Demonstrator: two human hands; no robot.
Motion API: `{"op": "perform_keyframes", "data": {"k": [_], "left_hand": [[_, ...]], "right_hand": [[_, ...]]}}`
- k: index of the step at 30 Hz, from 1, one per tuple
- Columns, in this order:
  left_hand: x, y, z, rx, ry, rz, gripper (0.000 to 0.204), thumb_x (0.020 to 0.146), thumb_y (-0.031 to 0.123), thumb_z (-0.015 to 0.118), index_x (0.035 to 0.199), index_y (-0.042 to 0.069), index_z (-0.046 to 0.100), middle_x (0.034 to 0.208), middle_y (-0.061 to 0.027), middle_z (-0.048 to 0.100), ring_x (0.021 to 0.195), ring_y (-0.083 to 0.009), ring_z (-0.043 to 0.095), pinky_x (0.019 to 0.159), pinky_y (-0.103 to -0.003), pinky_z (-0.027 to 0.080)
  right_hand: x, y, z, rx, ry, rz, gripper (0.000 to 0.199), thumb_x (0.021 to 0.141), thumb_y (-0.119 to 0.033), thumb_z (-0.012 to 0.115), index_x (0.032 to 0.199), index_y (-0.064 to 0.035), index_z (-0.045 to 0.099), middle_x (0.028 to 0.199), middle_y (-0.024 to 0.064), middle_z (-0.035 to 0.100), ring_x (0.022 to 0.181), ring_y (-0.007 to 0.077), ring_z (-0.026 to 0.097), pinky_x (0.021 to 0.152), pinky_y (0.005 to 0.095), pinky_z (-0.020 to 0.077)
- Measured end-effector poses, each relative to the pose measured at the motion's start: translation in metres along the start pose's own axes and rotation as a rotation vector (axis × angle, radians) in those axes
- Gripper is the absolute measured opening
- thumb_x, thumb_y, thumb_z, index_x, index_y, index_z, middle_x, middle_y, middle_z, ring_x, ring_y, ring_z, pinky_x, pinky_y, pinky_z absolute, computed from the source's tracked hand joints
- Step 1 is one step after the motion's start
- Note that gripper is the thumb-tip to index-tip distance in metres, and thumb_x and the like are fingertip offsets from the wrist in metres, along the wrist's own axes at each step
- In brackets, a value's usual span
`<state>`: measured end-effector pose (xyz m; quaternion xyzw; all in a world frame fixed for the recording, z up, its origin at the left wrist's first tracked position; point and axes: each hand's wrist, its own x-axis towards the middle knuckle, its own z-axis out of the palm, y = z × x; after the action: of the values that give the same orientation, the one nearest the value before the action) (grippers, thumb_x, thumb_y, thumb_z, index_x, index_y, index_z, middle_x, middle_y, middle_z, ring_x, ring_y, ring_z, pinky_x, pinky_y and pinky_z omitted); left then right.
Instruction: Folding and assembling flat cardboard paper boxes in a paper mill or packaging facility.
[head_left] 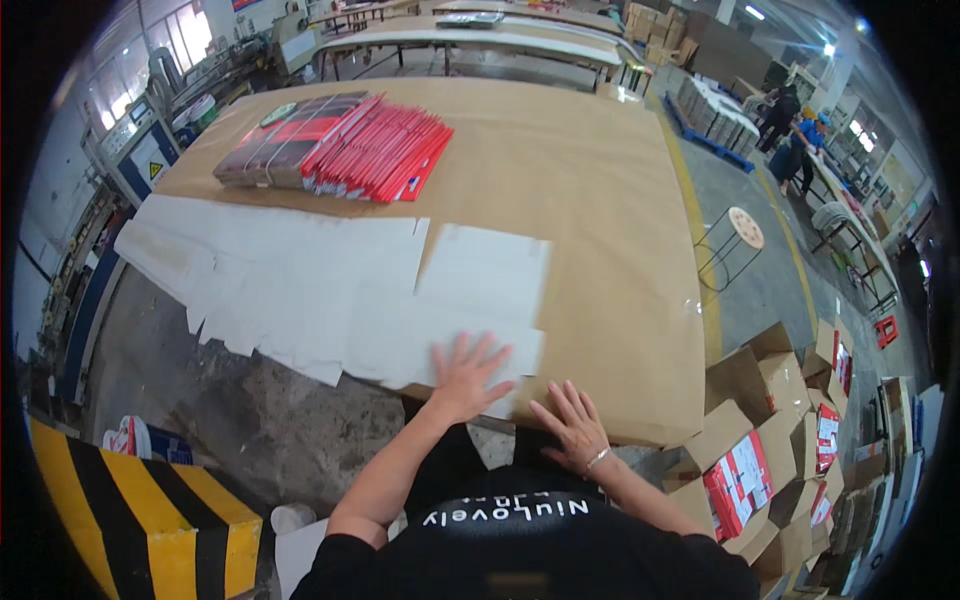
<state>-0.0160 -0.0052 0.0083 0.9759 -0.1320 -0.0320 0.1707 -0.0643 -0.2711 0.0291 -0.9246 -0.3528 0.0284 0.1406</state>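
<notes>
White die-cut sheets (330,290) lie flat in an overlapping spread along the near-left part of the large brown worktop (600,220), occupying the centre-left of the frame, with notched edges overhanging the worktop's near edge above the concrete floor (250,420). The left hand (465,375) is spread, fingers fanned, palm pressed flat on the near corner of the nearest sheet, low in the centre of the frame. The right hand (572,425) is also open with fingers extended, resting on the brown worktop's near edge just beside that sheet; whether it touches the sheet cannot be told. Neither hand pinches anything. Judged from this posture, the step in hand is pinning or squaring the nearest sheet at the worktop edge before it is drawn off or handled. The next move appears to call for a firm flat hold by the left hand while the right hand finds a free edge, since the sheets overlap and could drag one another. A stack of red-and-dark flat printed packs (340,145) sits in the upper left, well apart from the hands. Folded brown cartons (770,450) are piled at lower right, beside the worktop.
</notes>
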Motion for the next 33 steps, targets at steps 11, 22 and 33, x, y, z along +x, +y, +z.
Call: {"op": "perform_keyframes", "data": {"k": [11,22,33], "left_hand": [[-0.007,0.034,-0.021,0.029,-0.225,0.432,0.098,0.075,0.053,0.078,0.157,0.028,0.031,0.163,-0.0114,0.029,0.149,-0.0395,0.024,0.116,-0.067,0.019],[0.048,0.060,0.021,-0.230,0.314,0.424,0.037,0.072,0.011,0.075,0.107,0.023,0.073,0.118,0.0011,0.067,0.114,-0.0250,0.057,0.093,-0.041,0.042],[0.026,0.111,0.032,-0.520,0.098,0.281,0.018,0.080,0.025,0.077,0.088,0.010,0.069,0.068,-0.0037,0.062,0.073,-0.0261,0.061,0.068,-0.041,0.043]], "right_hand": [[-0.108,0.090,-0.007,-0.121,0.549,0.299,0.035,0.078,-0.005,0.063,0.106,-0.0205,0.077,0.110,0.0062,0.064,0.107,0.0256,0.062,0.116,0.0552,0.0284],[-0.099,0.084,-0.039,0.180,0.532,0.562,0.040,0.077,-0.019,0.077,0.116,-0.0188,0.070,0.103,0.0003,0.072,0.103,0.0199,0.064,0.098,0.0461,0.0356],[-0.117,0.088,-0.044,0.392,0.659,1.090,0.072,0.077,-0.031,0.085,0.140,-0.0155,0.056,0.104,0.0124,0.069,0.092,0.0275,0.064,0.079,0.0374,0.0509]]}}
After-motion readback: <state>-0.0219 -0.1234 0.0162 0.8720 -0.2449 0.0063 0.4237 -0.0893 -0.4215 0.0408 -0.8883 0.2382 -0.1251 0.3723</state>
